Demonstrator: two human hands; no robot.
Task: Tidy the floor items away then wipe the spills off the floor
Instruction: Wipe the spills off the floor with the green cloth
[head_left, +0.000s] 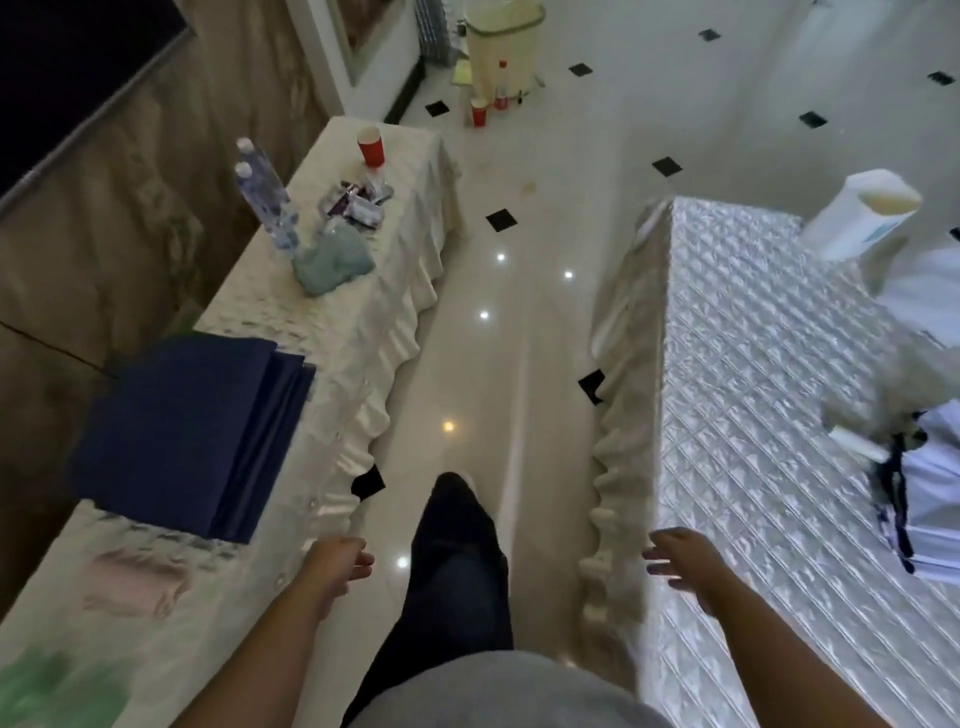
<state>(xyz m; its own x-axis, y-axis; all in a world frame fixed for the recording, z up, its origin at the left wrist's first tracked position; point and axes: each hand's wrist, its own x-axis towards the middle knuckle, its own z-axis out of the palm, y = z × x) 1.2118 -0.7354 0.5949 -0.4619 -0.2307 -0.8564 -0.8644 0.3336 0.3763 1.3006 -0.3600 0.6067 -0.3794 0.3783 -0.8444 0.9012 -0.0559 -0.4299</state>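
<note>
both hands empty: left hand (340, 564) loosely curled around nothing, right hand (675, 558) open with fingers spread, held low over the aisle. floor items sit far ahead beside the cream bin (501, 47): a red cup on the floor (478, 111), a small bottle (501, 98), something yellow behind them, too blurred to name. faint brownish spills (530, 184) mark the floor (519, 338) nearer to me. i judge the cup light and crushable; take it around the wall, gently. bottle looks light, rigid enough for a mid-body grip. the aisle runs between the left table (332, 332), carrying bottles, another red cup (370, 145), a teal cloth (332, 262) and navy folded fabric (192, 431), and the quilted bed (769, 389). nothing blocks the way; glossy tile may be slippery.
</note>
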